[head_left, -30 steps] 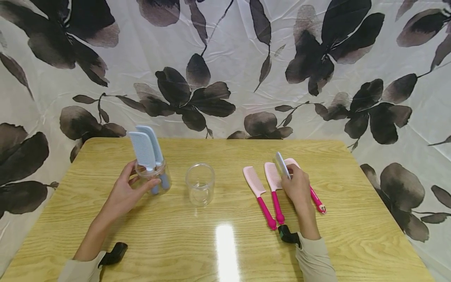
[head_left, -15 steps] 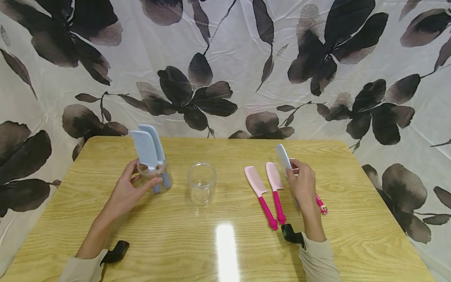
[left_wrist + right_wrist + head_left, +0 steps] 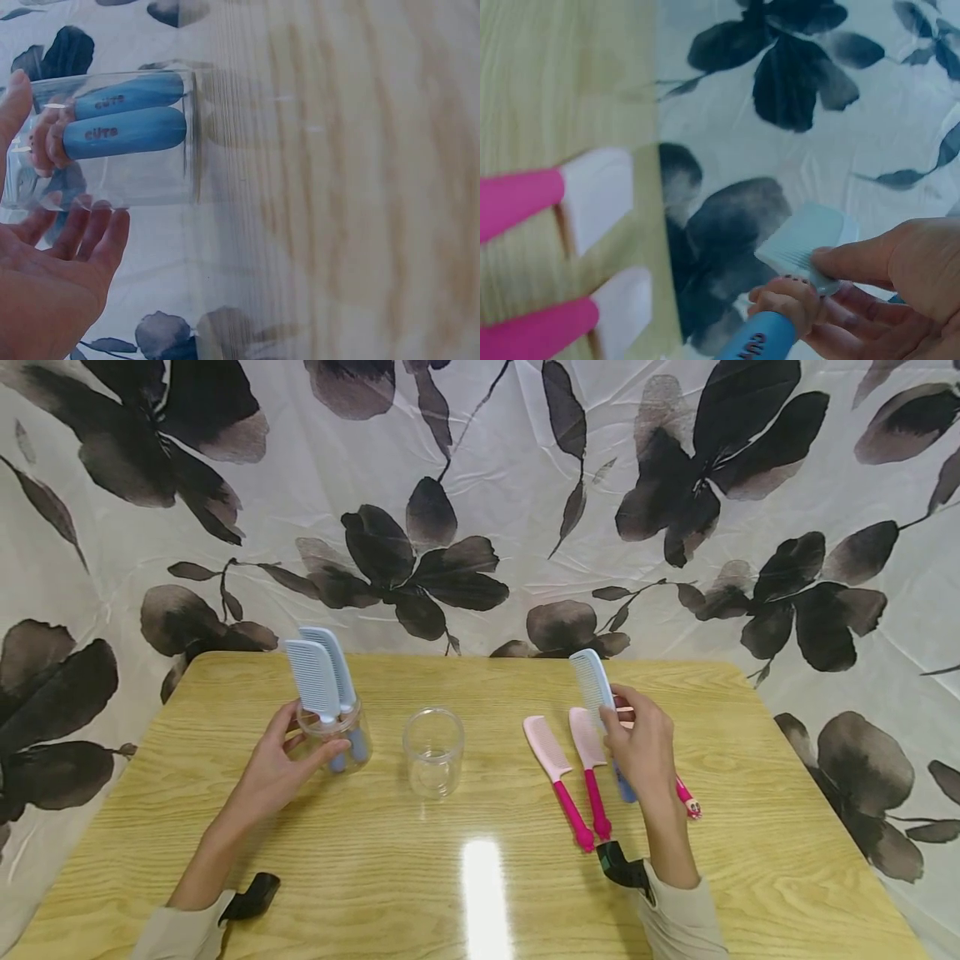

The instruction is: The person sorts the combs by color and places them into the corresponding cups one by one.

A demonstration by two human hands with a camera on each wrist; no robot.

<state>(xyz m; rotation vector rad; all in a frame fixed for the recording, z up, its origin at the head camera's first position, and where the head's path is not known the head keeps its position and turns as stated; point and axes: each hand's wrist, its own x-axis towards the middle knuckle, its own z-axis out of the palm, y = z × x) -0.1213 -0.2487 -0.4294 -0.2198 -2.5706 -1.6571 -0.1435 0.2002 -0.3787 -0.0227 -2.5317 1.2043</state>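
On the left of the table, my left hand (image 3: 281,768) curls its thumb and fingers round a clear cup (image 3: 150,181). Two light blue combs stand in that cup, a front comb (image 3: 312,681) and a rear comb (image 3: 342,672), teeth end up, blue handles down. My right hand (image 3: 643,739) pinches another light blue comb (image 3: 596,681), held tilted above the pink combs. Its blue handle (image 3: 761,339) sticks out below the fingers in the right wrist view. Left of that hand lie two pink combs, one outer (image 3: 573,814) and one inner (image 3: 596,797).
Between the hands stands a second clear cup (image 3: 433,768) with nothing seen in it. A third pink comb (image 3: 688,799) lies mostly hidden behind the right hand. The wooden table (image 3: 375,877) ends at a floral cloth (image 3: 480,468) behind it.
My right hand has lifted the light blue comb and turned it, so its toothed side now shows and points up and left. The left hand keeps its hold on the cup.
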